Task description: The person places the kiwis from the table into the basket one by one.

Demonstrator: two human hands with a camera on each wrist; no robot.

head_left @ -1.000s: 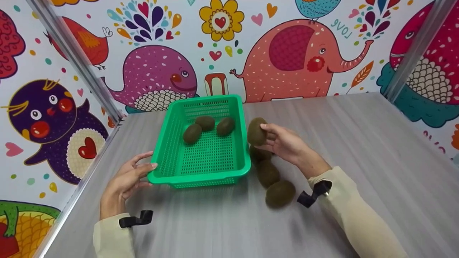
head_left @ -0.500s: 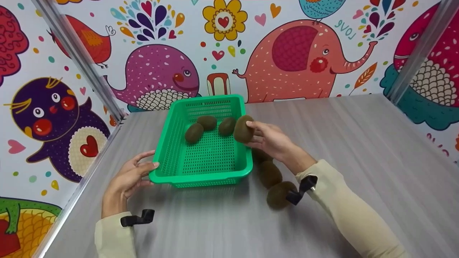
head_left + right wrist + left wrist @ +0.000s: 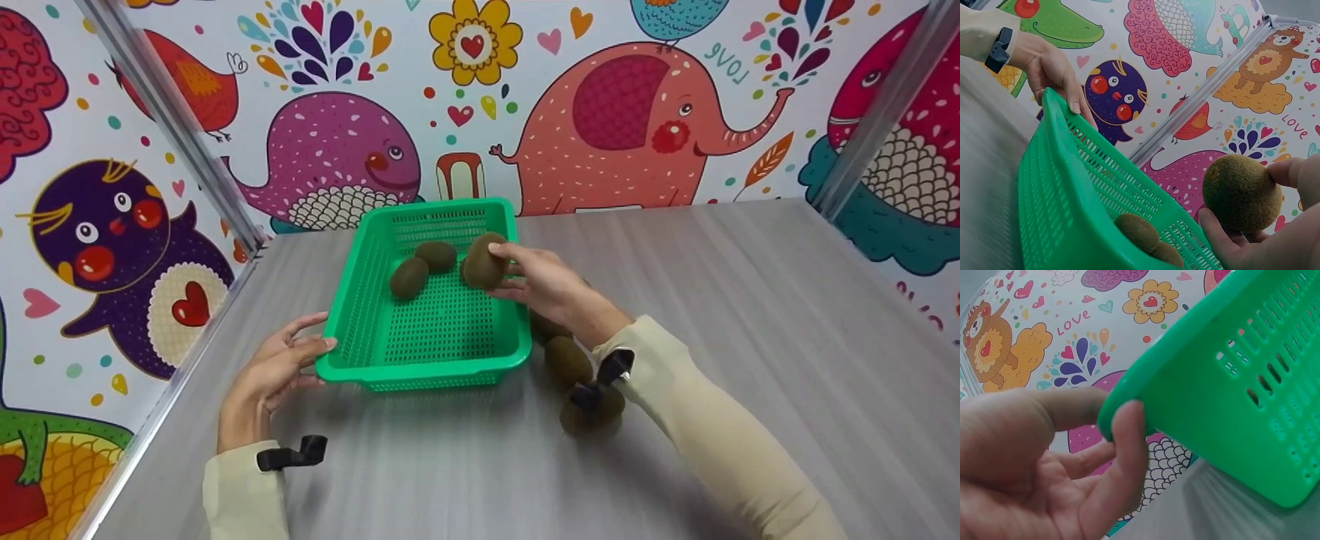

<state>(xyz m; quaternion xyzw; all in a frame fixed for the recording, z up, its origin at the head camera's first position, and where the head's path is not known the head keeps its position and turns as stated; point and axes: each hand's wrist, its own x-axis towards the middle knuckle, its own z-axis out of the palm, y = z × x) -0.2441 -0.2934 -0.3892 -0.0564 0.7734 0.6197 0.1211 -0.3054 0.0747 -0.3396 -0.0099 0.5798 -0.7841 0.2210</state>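
Observation:
My left hand (image 3: 279, 369) pinches the front left corner of a green plastic basket (image 3: 427, 370), thumb on one side of the rim (image 3: 1129, 391) and fingers beneath it. The fingers of my right hand (image 3: 551, 285) hold a brown kiwi (image 3: 486, 261) over the basket's right side. In the right wrist view this kiwi (image 3: 1241, 193) sits between thumb and fingertips, above the rim. Inside the basket lie a kiwi (image 3: 409, 279) and a second kiwi (image 3: 436, 256), touching. Another in there is mostly hidden behind the held one.
Outside the basket's right wall, a row of kiwis (image 3: 568, 361) lies on the grey table (image 3: 420, 465), partly covered by my right forearm and its black wrist mount (image 3: 616, 365). A cartoon-printed wall (image 3: 465, 112) and metal posts (image 3: 885, 112) stand behind and beside the table.
My right hand has carried the kiwi leftward, from beside the basket's right wall across the rim to above its inside. The left hand keeps its grip on the corner.

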